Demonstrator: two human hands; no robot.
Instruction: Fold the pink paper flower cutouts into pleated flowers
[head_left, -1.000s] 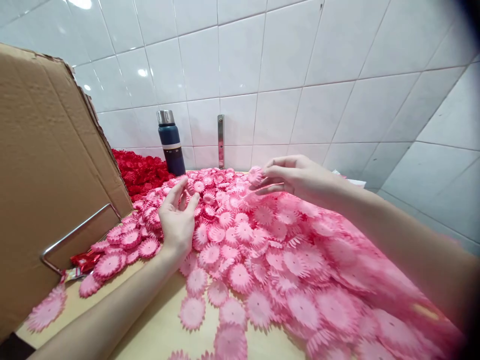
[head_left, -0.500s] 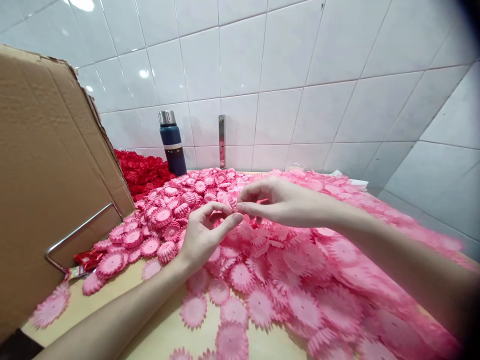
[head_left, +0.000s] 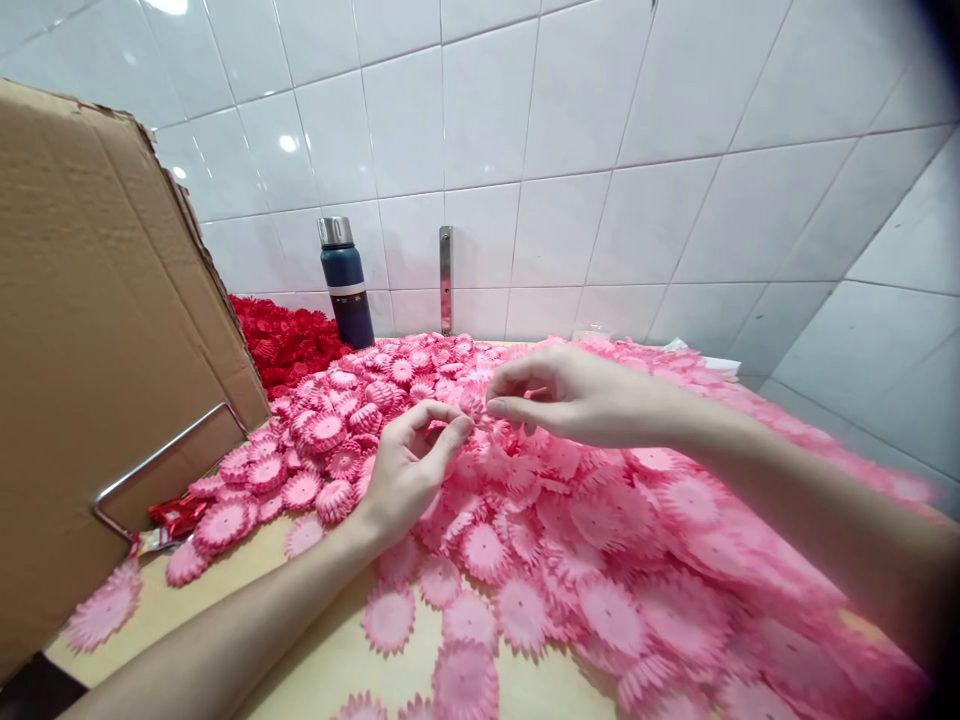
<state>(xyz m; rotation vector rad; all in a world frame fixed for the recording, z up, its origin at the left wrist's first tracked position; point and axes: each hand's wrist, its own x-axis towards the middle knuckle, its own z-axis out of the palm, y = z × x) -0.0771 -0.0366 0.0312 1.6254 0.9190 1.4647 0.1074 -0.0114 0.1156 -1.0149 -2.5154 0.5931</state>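
Observation:
Pink scalloped fabric discs [head_left: 521, 605] lie in a wide heap across the table, with thicker layered ones at the left. Above the heap's middle, a small pink petal piece [head_left: 474, 402] is between my two hands. My left hand [head_left: 412, 460] pinches at its lower left edge with thumb and forefinger. On the other side my right hand [head_left: 559, 395] has its thumb and fingertips brought together beside the piece. Whether the right fingertips grip the piece is too small to tell.
A cardboard box [head_left: 112, 340] stands at the left, with a bent metal rod [head_left: 161, 455] and a red wrapper [head_left: 178, 514] beside it. Behind are red petals [head_left: 289, 345], a dark blue bottle [head_left: 347, 285] and a metal bracket [head_left: 446, 280] on the tiled wall.
My right hand has moved slightly right and up, and the gap between my fingertips has widened. My left hand has shifted slightly left, its thumb drawn back.

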